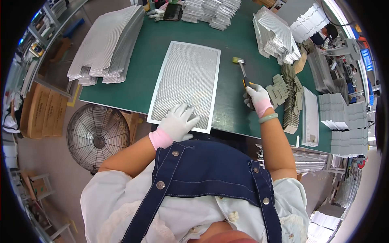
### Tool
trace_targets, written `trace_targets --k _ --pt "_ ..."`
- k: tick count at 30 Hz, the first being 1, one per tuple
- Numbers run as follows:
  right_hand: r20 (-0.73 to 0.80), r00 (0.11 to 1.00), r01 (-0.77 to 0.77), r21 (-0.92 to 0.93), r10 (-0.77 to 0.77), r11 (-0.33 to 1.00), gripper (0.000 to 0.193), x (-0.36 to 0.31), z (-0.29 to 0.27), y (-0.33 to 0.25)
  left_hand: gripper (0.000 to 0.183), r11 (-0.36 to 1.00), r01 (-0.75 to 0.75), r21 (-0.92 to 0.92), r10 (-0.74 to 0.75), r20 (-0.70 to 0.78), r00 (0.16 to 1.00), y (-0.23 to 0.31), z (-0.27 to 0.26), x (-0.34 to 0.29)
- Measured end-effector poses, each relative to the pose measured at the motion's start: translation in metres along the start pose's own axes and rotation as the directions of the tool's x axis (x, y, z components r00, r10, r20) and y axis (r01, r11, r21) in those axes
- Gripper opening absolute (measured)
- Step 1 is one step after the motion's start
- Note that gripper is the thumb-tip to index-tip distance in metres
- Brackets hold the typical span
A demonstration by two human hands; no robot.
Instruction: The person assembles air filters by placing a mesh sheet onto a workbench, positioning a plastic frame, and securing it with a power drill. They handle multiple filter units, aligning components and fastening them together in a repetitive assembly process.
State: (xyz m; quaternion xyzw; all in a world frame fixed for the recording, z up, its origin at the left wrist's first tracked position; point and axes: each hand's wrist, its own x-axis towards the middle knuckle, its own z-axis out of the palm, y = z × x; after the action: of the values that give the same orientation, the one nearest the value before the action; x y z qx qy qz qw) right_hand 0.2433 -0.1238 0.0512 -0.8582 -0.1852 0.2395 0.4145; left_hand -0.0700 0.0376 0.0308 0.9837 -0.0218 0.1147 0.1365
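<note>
A rectangular metal mesh panel with a pale frame (188,73) lies on the green table, its near end at the table's front edge. My left hand (178,121), in a white glove with a pink cuff, rests on the panel's near end with fingers spread. To the right of the panel, my right hand (258,97), gloved the same way, is wrapped round the handle of a mallet (244,73). The mallet's yellow-and-dark head points away from me, close to the tabletop. Beside that hand lie several olive-grey notched pieces (277,90).
Stacked mesh sheets (107,40) stand at the far left, with more mesh (210,12) at the back and another stack (275,34) at back right. A long row of olive-grey pieces (289,97) and a narrow framed panel (310,117) lie rightward. A floor fan (98,137) stands left below the table.
</note>
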Motion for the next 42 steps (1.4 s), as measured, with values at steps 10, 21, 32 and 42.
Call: trace_targets --k 10,21,32,42 --pt "0.468 0.859 0.292 -0.111 -0.209 0.950 0.051 -0.104 0.060 -0.012 0.056 0.767 0.634 -0.099 -0.635 -0.265 0.726 -0.031 -0.017 -0.048" --pt "0.434 0.898 -0.164 0.476 -0.068 0.864 0.052 -0.117 0.034 -0.001 0.052 0.101 0.393 -0.914 -0.705 0.213 0.677 -0.028 -0.039 -0.016" --pt "-0.367 0.929 0.340 0.792 -0.050 0.508 0.027 -0.144 -0.023 0.034 0.042 0.362 0.344 -0.866 0.014 0.374 0.927 0.084 -0.018 0.117" --pt "-0.853 0.502 -0.582 -0.456 -0.144 0.673 0.027 -0.099 -0.296 0.231 0.041 0.991 0.118 -0.062 -0.130 -0.263 0.956 0.027 0.051 0.081"
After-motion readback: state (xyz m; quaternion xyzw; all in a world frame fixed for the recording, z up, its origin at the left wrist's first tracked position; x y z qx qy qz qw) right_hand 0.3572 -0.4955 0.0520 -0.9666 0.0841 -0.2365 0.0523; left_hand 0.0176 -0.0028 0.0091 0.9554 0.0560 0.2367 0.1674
